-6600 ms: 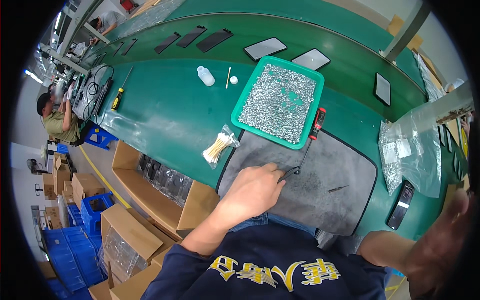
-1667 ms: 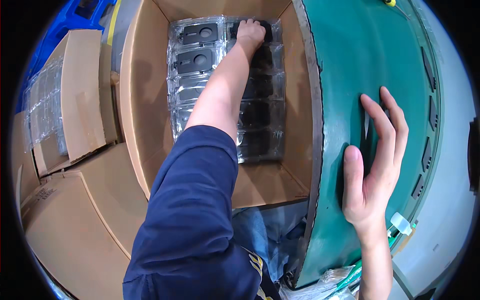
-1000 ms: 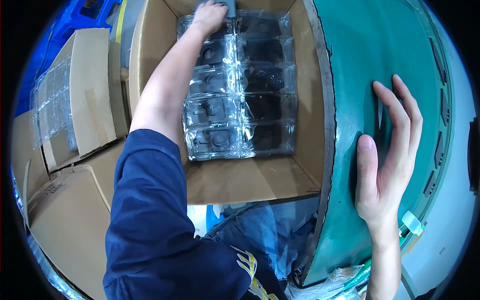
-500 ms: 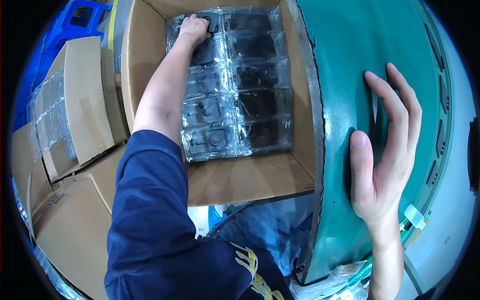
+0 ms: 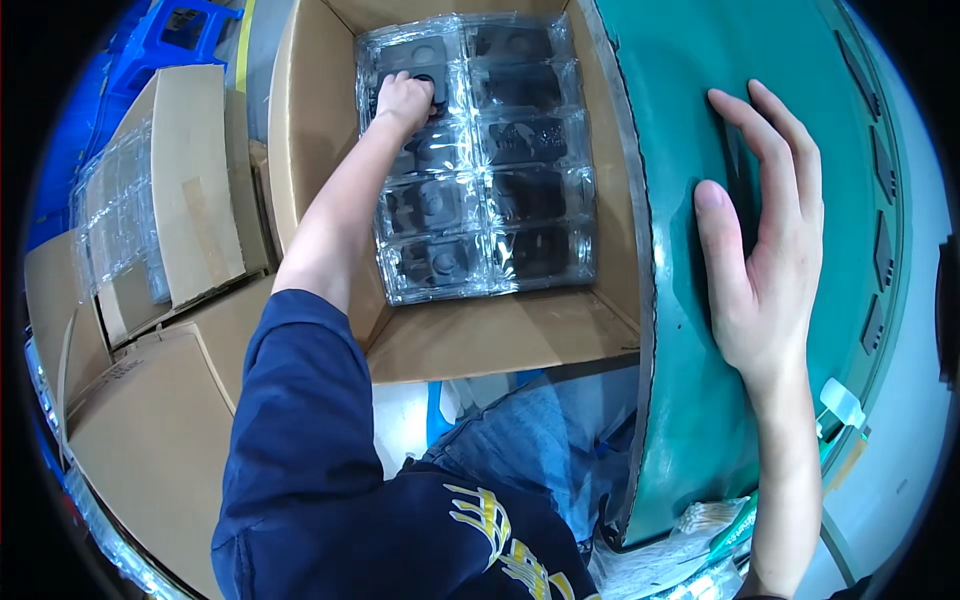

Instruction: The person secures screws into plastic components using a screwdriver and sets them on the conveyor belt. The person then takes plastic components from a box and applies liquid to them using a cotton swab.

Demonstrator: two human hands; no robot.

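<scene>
In the head view, the left hand (image 5: 405, 98) is at the second pocket down the left column of the clear tray (image 5: 440, 297); half a second ago it was over the top pocket. That top pocket now shows a dark piece with a round mark, just beyond the fingers. The left hand is curled down on a dark piece (image 5: 438, 92); whether it pinches it, I cannot tell. The right hand (image 5: 770, 220) is spread, thumb apart from the fingers, over the table (image 5: 690, 420), and sits a little farther up it than before.

The tray has ten pockets, in two columns of five, with dark shapes showing in them. Four black slabs (image 5: 882, 252) line the table's far side, right of the right hand. One bottle (image 5: 843, 403) lies nearer the wearer than that hand, and one bunch of swabs (image 5: 712, 514) is nearer still. One blue stool (image 5: 185, 40) stands well left of the left hand.

The tray lies inside an open carton (image 5: 510, 335); a strip of cardboard shows between the tray's near edge and the carton's rim, and a narrower one along its right side. The table's dark edge runs beside the carton, between the two hands, with a band of green surface from there to the right thumb.
</scene>
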